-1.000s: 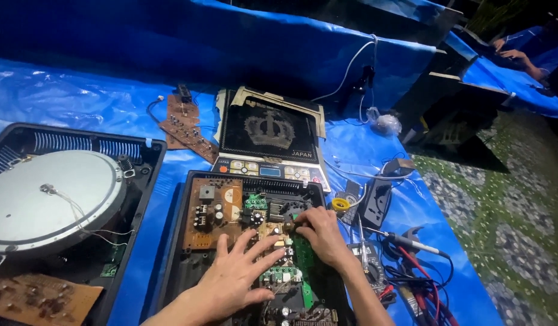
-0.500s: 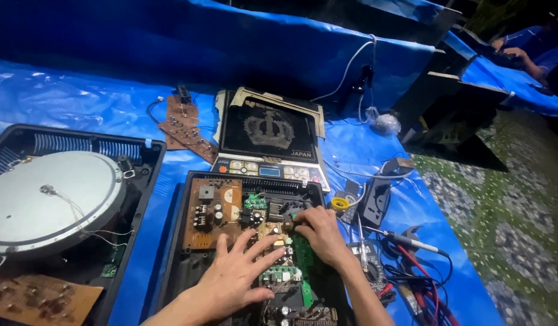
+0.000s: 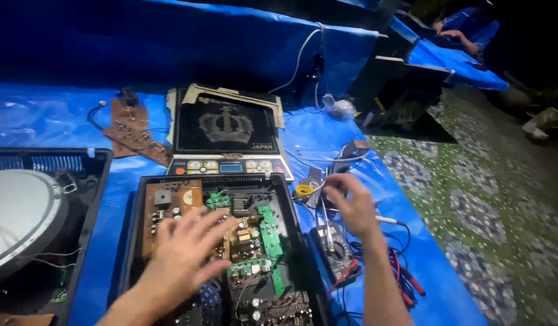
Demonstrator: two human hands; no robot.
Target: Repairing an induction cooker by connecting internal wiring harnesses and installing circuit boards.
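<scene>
Right hand (image 3: 350,204) has left the circuit board (image 3: 231,235), fingers curled; left hand (image 3: 185,250) lies open on it.

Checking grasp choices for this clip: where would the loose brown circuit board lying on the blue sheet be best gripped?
Probably by its long bare edges, from above. The brown circuit board lies flat and slanted on the blue sheet, with small parts along its face and a wire at its far end, so pinching the edges near the middle avoids both. Neither the left hand nor the right hand is near it.

Blue tarp (image 3: 62,115) carries opened cooker casing (image 3: 134,199), glass panel (image 3: 225,130), multimeter (image 3: 336,253)
</scene>
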